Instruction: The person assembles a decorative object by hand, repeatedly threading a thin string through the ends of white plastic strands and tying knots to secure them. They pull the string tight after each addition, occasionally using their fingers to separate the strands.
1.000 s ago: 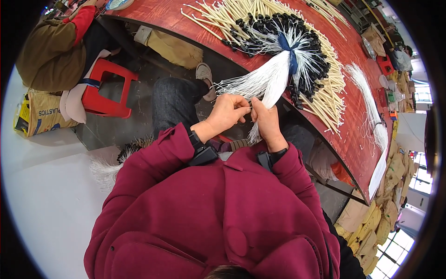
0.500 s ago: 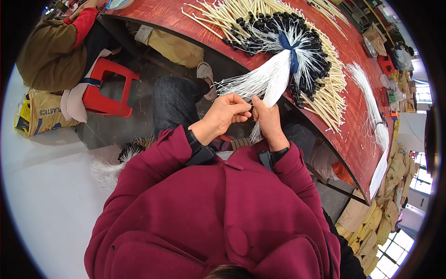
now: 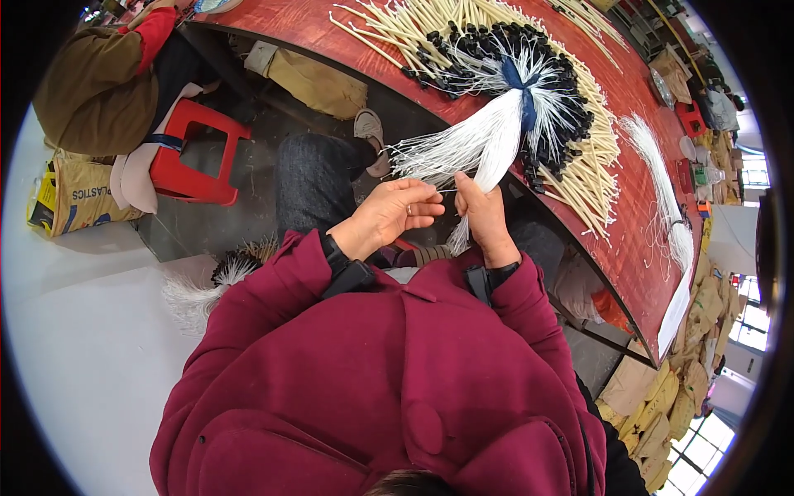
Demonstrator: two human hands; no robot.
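Observation:
A thick bundle of white cords (image 3: 484,139) hangs over the near table edge, tied with a dark blue band (image 3: 519,85). My right hand (image 3: 485,221) is closed round the lower part of the bundle, thumb uppermost; loose cord ends show below it. Just left of it, my left hand (image 3: 387,217) has thumb and forefinger together, the other fingers loosely bent. Whatever thin thing sits in that pinch is too small to make out. Beyond the band, the cords fan out to black fittings (image 3: 571,124) with cream-coloured sticks (image 3: 597,149) around them.
The red table (image 3: 624,198) slants away to the right, bearing another white cord bundle (image 3: 653,157). At the left, a person in a brown garment (image 3: 99,91) sits by a red stool (image 3: 194,153). A further white-and-black bundle (image 3: 203,289) lies beside my left arm.
My left hand has drawn slightly left and down, away from my right hand, and its lower fingers have loosened. My right hand keeps its hold on the cords.

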